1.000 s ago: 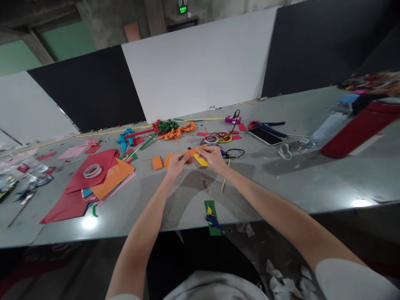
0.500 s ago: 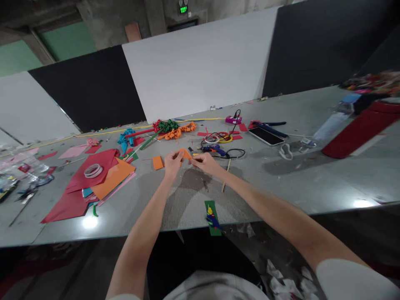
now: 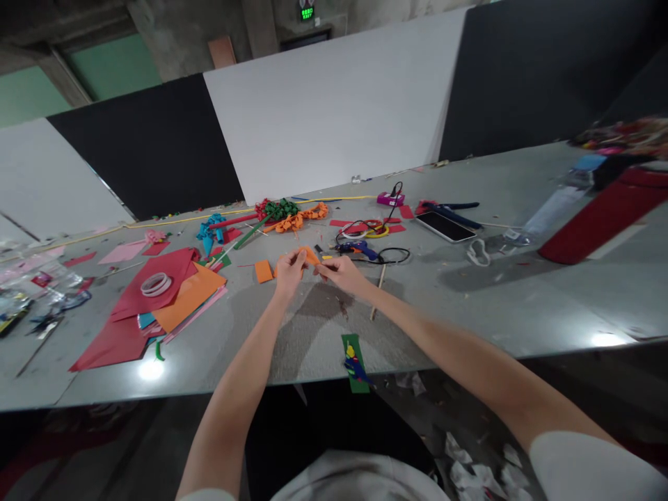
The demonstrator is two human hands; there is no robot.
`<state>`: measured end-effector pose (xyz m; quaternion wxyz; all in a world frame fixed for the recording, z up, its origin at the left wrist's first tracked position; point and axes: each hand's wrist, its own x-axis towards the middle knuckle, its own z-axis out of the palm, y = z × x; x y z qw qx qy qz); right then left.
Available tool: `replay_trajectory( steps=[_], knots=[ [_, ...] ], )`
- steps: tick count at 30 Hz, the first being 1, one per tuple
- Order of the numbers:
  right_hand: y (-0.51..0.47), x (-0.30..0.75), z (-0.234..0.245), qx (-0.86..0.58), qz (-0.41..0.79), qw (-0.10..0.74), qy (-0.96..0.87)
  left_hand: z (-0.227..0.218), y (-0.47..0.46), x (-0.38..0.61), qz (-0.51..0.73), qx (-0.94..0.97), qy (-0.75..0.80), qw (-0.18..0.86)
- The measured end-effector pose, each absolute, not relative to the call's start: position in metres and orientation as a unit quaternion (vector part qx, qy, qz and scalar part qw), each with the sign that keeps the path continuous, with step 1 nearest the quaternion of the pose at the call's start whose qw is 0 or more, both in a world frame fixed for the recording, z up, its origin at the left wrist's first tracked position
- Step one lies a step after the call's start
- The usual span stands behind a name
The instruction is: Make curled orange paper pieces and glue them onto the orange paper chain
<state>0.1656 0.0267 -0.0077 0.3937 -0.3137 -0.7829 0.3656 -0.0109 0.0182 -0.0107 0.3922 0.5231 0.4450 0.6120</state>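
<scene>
An orange strip of paper [image 3: 312, 257] is pinched between my two hands, just above the middle of the table. My left hand [image 3: 290, 270] is closed on its left part. The fingers of my right hand [image 3: 342, 270] are pressed together at its right end. Beside my left hand lies a folded orange paper piece [image 3: 264, 271]. A blue glue gun [image 3: 360, 249] with a black cord rests behind my right hand. Further back are orange paper flowers [image 3: 290, 223], a green paper flower [image 3: 282, 209] and blue ones [image 3: 209, 232].
Left lie red sheets [image 3: 117, 341], an orange sheet [image 3: 191, 299] and tape rolls [image 3: 156, 284]. Right are a phone [image 3: 445, 227], pliers [image 3: 454, 214], a clear bottle [image 3: 556, 202] and a red bottle [image 3: 600, 216]. A thin stick [image 3: 378, 292] and a green strip [image 3: 358, 386] are near me.
Both hands stay in nearly the same place, still on the orange paper. The paper strip has tilted slightly between the fingers.
</scene>
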Motion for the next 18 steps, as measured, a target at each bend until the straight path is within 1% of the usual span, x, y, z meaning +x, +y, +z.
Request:
replay_trajectory(
  steps=[4, 7, 12, 18],
  knots=[
    [0.023, 0.163, -0.007, -0.325, 0.338, 0.417, -0.779, -0.011, 0.016, -0.008, 0.595, 0.531, 0.453, 0.399],
    [0.021, 0.163, -0.007, -0.329, 0.313, 0.410, -0.791, -0.012, 0.014, -0.002, 0.575, 0.543, 0.445, 0.420],
    [0.020, 0.163, -0.007, -0.329, 0.272, 0.408, -0.807, -0.012, 0.011, 0.007, 0.605, 0.510, 0.436, 0.429],
    [0.018, 0.161, -0.006, -0.333, 0.271, 0.399, -0.810, -0.011, 0.011, 0.006, 0.635, 0.479, 0.431, 0.427]
  ],
)
